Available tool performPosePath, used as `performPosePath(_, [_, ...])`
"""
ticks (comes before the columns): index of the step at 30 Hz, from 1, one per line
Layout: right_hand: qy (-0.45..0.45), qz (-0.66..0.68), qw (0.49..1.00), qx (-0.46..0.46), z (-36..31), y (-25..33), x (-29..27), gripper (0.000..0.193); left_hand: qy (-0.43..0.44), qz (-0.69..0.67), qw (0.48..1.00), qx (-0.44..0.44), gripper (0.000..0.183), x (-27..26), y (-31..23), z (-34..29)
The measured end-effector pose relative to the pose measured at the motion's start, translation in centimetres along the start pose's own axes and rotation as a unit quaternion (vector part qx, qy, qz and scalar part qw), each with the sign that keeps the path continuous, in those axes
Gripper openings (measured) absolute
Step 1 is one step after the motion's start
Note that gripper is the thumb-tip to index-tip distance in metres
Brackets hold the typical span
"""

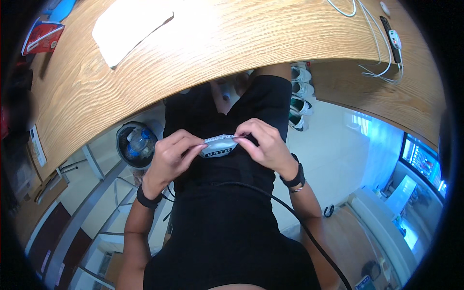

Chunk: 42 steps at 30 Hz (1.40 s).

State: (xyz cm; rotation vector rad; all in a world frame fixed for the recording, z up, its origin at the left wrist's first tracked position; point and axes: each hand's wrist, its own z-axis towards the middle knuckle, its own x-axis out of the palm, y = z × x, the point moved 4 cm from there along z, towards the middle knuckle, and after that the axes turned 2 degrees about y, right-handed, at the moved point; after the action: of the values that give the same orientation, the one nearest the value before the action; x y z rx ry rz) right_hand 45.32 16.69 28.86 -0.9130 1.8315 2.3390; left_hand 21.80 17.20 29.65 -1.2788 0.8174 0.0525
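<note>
A small silver-white pouch (220,145) with a dark printed band is held over my lap, below the desk's front edge. My left hand (177,153) pinches its left upper corner between thumb and fingers. At the right upper corner, my right hand (261,144) grips it the same way. The pouch's upper edge is stretched between the two hands. Whether that edge is sealed or parted I cannot tell. Both wrists wear dark bands.
The wooden desk (232,46) spans ahead, bearing a white sheet (130,29), a red packet (46,37) and a power strip (395,41) with white cables. A bin (137,144) with plastic bottles stands at left; shoes (300,99) line the floor. A black cable (290,212) crosses my body.
</note>
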Motion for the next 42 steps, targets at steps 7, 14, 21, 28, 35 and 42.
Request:
performPosePath(7, [0.005, 0.045, 0.998, 0.053, -0.6, -1.0, -0.4, 0.018, -0.003, -0.015, 1.0, -0.016, 0.009, 0.4, 0.7, -0.1])
performPosePath(14, [0.028, 0.076, 0.995, 0.066, -0.8, -1.0, -0.2, 0.021, 0.025, -0.049, 0.998, 0.005, 0.01, 0.3, 0.7, -0.1])
performPosePath(21, [0.04, 0.073, 0.994, 0.068, 0.0, -1.1, 0.6, 0.014, -0.017, -0.089, 0.996, -0.013, 0.014, 0.7, 0.8, 0.3])
performPosePath(28, [0.067, 0.061, 0.996, 0.022, -0.2, -0.9, 0.4, 0.014, 0.025, -0.151, 0.987, -0.057, 0.016, 0.8, 1.0, -0.1])
performPosePath(35, [0.134, 0.14, 0.979, 0.068, -1.1, -1.3, 0.9, 0.017, 0.081, -0.227, 0.967, -0.086, 0.011, 1.1, 1.0, -1.2])
performPosePath(42, [0.193, 0.259, 0.922, 0.214, -1.6, -2.4, 2.2, 0.022, 0.116, -0.433, 0.882, -0.144, 0.012, 2.8, 2.7, -2.3])
